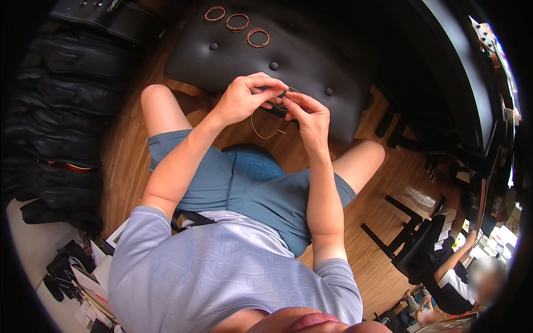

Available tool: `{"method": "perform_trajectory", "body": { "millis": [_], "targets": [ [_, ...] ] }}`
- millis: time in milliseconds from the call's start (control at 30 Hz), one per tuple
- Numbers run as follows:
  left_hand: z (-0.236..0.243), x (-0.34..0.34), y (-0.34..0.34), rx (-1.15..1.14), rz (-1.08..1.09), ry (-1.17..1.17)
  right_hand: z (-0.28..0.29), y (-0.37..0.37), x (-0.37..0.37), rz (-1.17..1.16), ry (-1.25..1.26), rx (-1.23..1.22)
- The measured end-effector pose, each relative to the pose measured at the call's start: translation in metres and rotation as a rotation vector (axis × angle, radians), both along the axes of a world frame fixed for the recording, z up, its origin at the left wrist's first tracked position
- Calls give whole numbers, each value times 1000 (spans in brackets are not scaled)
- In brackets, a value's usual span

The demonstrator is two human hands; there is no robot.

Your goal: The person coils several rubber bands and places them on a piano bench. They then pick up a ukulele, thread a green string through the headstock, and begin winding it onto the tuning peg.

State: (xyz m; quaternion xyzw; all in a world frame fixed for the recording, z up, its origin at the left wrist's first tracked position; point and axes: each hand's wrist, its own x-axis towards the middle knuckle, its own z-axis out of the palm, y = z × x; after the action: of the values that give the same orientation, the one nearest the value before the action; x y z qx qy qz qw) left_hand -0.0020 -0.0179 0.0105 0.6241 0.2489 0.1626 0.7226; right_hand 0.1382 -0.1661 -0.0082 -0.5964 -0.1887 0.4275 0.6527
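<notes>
My left hand [243, 101] and my right hand [311, 120] meet over the near edge of a black padded bench [239, 64]. Between their fingertips is a thin copper-coloured wire string, wound into a loose loop. Both hands are closed in a pinch on it, and the fingers hide part of the loop. The string's loose end [255, 131] hangs below my left fingers in a curve, with a small pale tip. Farther off on the bench lie three similar coils in a slanting row: a left coil [206, 17], a middle coil [228, 25] and a right coil [248, 41].
Black padded instrument bags [72, 100] stand packed along the left. Beneath my legs is a blue round seat [252, 161] on a wooden floor [288, 145]. A large black piece of furniture [461, 72] curves along the right. A black chair [413, 244] and a person [458, 280] are at the lower right.
</notes>
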Motion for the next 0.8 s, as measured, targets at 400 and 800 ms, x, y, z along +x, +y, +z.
{"method": "perform_trajectory", "body": {
  "millis": [400,800],
  "targets": [
    [-1,2,-4,-7,21,-28,4,2,1,-11,-43,21],
    [-4,0,0,-16,22,-87,6,-12,31,139,27,-10]
  ]
}}
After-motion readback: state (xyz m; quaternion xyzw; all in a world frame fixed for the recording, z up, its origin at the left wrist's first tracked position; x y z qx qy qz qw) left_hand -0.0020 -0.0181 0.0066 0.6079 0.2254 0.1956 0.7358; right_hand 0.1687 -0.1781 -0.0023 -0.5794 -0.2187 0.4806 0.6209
